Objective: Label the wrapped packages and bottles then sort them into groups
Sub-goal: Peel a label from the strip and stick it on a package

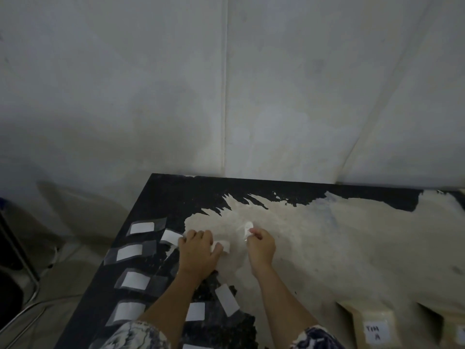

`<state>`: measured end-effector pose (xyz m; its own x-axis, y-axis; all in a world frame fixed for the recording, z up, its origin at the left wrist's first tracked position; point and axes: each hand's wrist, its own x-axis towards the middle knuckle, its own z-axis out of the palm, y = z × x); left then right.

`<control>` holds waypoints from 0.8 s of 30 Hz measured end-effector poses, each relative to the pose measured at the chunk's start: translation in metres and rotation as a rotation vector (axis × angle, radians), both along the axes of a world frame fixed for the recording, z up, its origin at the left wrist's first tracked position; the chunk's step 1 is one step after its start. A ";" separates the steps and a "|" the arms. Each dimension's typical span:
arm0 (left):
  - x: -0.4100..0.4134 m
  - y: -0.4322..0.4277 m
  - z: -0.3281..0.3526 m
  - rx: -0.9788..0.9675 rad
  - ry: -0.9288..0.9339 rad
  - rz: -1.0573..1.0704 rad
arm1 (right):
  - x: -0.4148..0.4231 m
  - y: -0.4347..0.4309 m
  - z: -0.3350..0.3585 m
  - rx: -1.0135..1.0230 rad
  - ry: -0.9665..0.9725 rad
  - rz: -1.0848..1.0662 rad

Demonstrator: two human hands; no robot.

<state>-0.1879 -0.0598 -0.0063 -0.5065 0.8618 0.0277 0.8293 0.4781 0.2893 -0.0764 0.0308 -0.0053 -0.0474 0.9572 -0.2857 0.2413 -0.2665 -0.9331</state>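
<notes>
Head view, looking down on a black table [176, 197] with a worn beige patch. The left hand [198, 250] lies flat, fingers spread, pressing a white label [225, 245] to the tabletop. Just beside it, the right hand [260, 245] pinches a small white object [247, 229], too blurred to name. Blank labels [142, 227] line the left edge. A labelled brown package [372, 328] sits at bottom right.

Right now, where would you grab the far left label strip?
Likely by the clear tape end on its right, coming from the right. The strip lies flat on the table, so only an edge can be peeled up, and bare tape spares the paper. The right hand is busy, pinching a white piece.
</notes>
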 end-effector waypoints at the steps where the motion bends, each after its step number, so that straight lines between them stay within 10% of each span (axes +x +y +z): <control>1: 0.004 0.006 0.003 0.094 -0.126 0.057 | -0.001 0.000 0.002 0.011 0.007 0.017; 8: 0.028 0.047 0.032 0.353 -1.161 0.436 | -0.007 -0.006 0.015 0.083 0.068 0.254; 24: 0.025 0.064 0.053 0.195 -1.657 0.569 | 0.021 0.003 0.037 0.376 -0.217 0.613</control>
<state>-0.1633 0.0041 0.0466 -0.3152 0.6316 -0.7083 -0.6111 0.4359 0.6607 -0.0552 0.0334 0.0315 -0.5835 0.8120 -0.0083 0.4326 0.3021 -0.8495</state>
